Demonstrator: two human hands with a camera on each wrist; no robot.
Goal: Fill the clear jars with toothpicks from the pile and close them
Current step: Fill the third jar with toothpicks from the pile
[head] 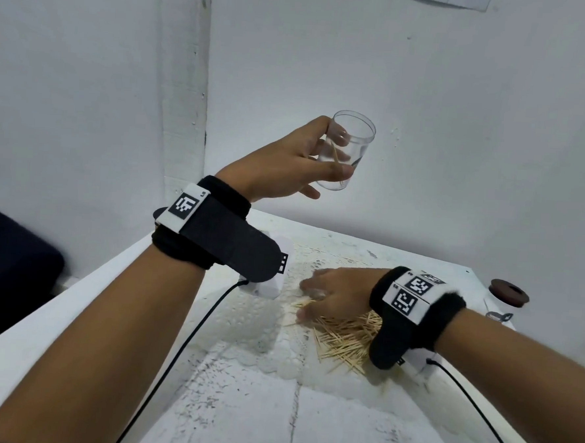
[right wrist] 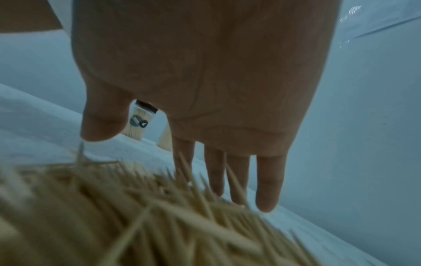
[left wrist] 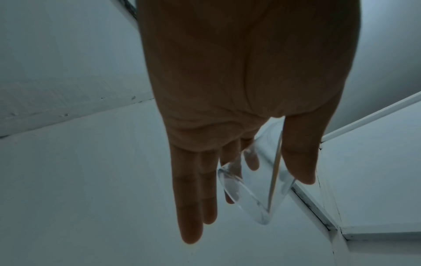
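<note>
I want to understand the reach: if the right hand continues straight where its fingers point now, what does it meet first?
Probably the toothpick pile: the right hand is open, its fingertips already among the sticks. Exact contact is unclear.

White table (head: 244, 420), worn and speckled with dark marks, lacy white cover (head: 315, 267) spread over the far part. Heap of toothpicks (head: 342, 337) lying on the cover, right of centre. At three o'clock from the heap, near the table's right edge, a jar with a brown lid (head: 507, 297), standing upright. At nine o'clock, nothing sharp enough to name.
</note>
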